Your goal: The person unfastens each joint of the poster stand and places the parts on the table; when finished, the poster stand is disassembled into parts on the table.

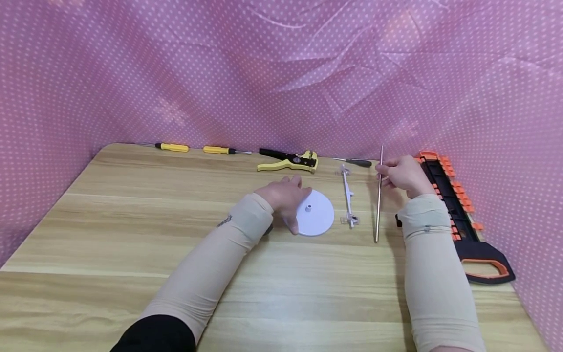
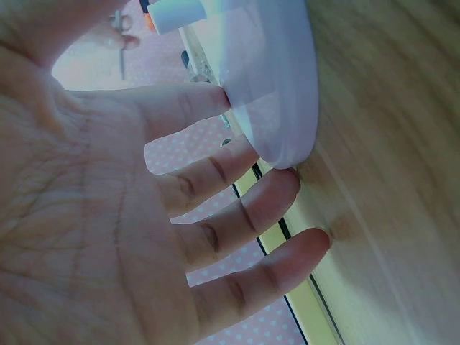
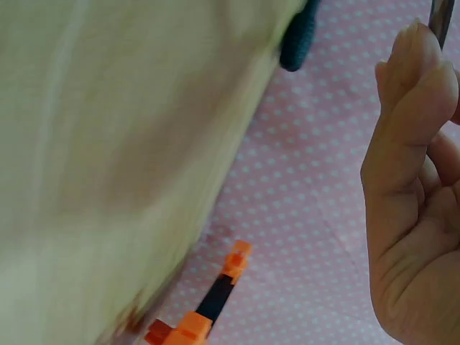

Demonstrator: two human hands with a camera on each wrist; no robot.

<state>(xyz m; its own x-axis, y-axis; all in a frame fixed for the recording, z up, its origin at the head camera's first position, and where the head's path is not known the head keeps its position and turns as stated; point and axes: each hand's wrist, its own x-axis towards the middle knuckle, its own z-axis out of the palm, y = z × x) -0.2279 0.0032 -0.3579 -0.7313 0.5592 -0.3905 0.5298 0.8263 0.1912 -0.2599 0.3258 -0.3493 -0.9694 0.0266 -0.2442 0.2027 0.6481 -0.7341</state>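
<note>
My right hand (image 1: 404, 175) pinches a slim metal rod (image 1: 378, 210) near its upper part. In the right wrist view only a short piece of the rod (image 3: 440, 21) shows above the fingertips. My left hand (image 1: 286, 196) is at the left edge of a white round disc (image 1: 321, 217) with a short central post. Its fingers (image 2: 251, 205) are spread and fairly straight in the left wrist view, some tips touching the disc's rim (image 2: 305, 100); the thumb's contact is hidden there. Between disc and rod lies a thin white bar with clear end pieces (image 1: 347, 193).
Along the back edge lie two yellow-handled screwdrivers (image 1: 174, 147), a yellow and black wire stripper (image 1: 290, 160) and a dark-handled slim tool (image 1: 359, 162). A black and orange rack with a handle (image 1: 488, 256) lies at the right. Pink dotted cloth (image 1: 281, 73) surrounds the wooden table (image 1: 132, 225).
</note>
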